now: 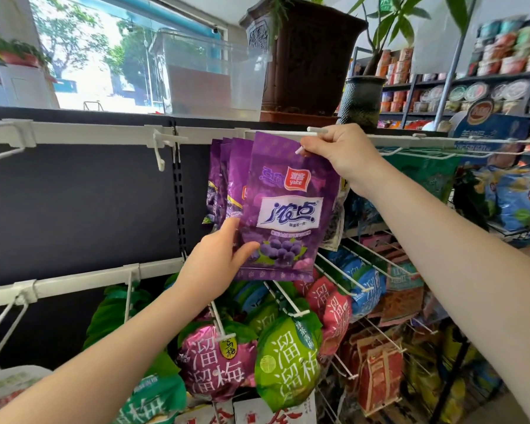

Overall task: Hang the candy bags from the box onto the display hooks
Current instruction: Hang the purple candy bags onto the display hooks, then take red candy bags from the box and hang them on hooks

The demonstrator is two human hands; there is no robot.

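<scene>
Nearest the camera, two bare forearms reach up and forward from the lower corners toward the rack. The left hand [224, 255] steadies the lower left edge of the purple candy bag [285, 215]: its thumb lies across the front near the printed grapes and its fingers [231, 223] run up behind that edge — a light pinch, likely to keep the bag from swinging while its top is lined up.

Higher, the right hand [337, 151] is curled round the bag's top right corner, right at the tip of the white display hook [276, 133]. The bag tilts a little, its top edge touching the hook's prong; whether the hang hole is already threaded cannot be told, since the hand covers that spot. Holding top and bottom together suits sliding the bag backward along the prong.

Just behind it hang more purple bags [224, 179] of the same kind on the same hook, so this one would go to the front of the row. Below, green and pink plum bags [288, 356] fill the lower hooks. The empty hook [161, 148] to the left sits against the dark back panel. Farthest off, a potted plant [303, 56] stands on the shelf top — the box is not in view.
</scene>
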